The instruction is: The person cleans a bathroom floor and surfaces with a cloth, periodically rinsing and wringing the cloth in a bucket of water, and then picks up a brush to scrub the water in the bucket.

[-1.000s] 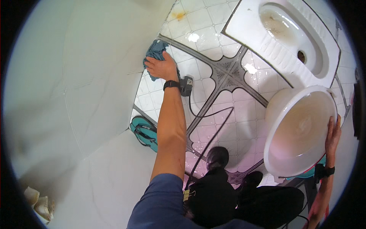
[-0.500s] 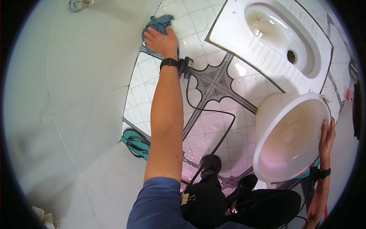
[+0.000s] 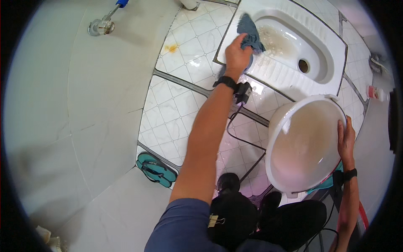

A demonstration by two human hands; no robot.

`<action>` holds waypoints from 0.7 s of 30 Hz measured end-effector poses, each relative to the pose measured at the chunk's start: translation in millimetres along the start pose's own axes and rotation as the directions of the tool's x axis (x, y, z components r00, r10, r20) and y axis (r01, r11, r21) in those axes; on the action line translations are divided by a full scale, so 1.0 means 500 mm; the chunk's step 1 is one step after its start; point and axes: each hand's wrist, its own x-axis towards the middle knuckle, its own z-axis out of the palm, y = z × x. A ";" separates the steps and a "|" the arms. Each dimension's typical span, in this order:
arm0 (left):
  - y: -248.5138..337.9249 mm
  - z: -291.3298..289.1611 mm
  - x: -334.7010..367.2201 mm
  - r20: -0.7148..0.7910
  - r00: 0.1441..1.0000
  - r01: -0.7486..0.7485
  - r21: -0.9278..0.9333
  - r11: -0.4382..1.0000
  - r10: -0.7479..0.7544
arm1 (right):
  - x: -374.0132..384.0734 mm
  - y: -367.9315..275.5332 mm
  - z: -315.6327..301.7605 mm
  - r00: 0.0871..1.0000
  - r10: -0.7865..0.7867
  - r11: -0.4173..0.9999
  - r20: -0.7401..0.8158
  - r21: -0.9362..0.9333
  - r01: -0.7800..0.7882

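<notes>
My left hand [image 3: 236,55] grips a blue-grey cloth [image 3: 249,31] and presses it on the near rim of a white squat toilet pan [image 3: 319,40] set in the tiled floor. The pan has brownish stains inside and a drain hole [image 3: 303,66]. My right hand [image 3: 346,140] holds the right rim of a large white plastic basin [image 3: 304,143], which stands tilted over the floor on my right. A black band with a small device and cable sits on my left wrist [image 3: 235,86].
A teal flip-flop [image 3: 155,169] lies on the white tiled floor [image 3: 176,105] at lower left. A metal tap with a blue handle [image 3: 103,23] sticks out of the left wall. A small bottle [image 3: 376,93] stands at far right. My dark-trousered legs fill the bottom.
My left hand has carried the cloth from the floor tiles by the wall over to the toilet pan's rim. The basin stays in my right hand.
</notes>
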 end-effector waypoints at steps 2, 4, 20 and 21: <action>0.047 -0.071 -0.009 0.027 0.989 0.147 -0.339 0.929 -0.147 | -0.003 -0.002 -0.008 0.999 -0.027 1.000 -0.025 -0.005 0.027; 0.059 -0.161 -0.046 -0.069 0.997 -0.001 -0.341 0.940 -0.024 | -0.004 0.004 -0.006 0.998 -0.016 0.998 -0.066 0.063 0.020; -0.234 -0.366 -0.494 -0.508 0.856 0.405 0.539 0.739 -0.099 | -0.002 0.027 -0.008 0.996 0.085 0.996 0.034 0.027 -0.086; -0.217 -0.332 -0.478 -0.465 0.883 0.356 0.565 0.745 -0.069 | -0.002 0.026 -0.006 0.996 0.073 0.993 0.045 0.086 -0.077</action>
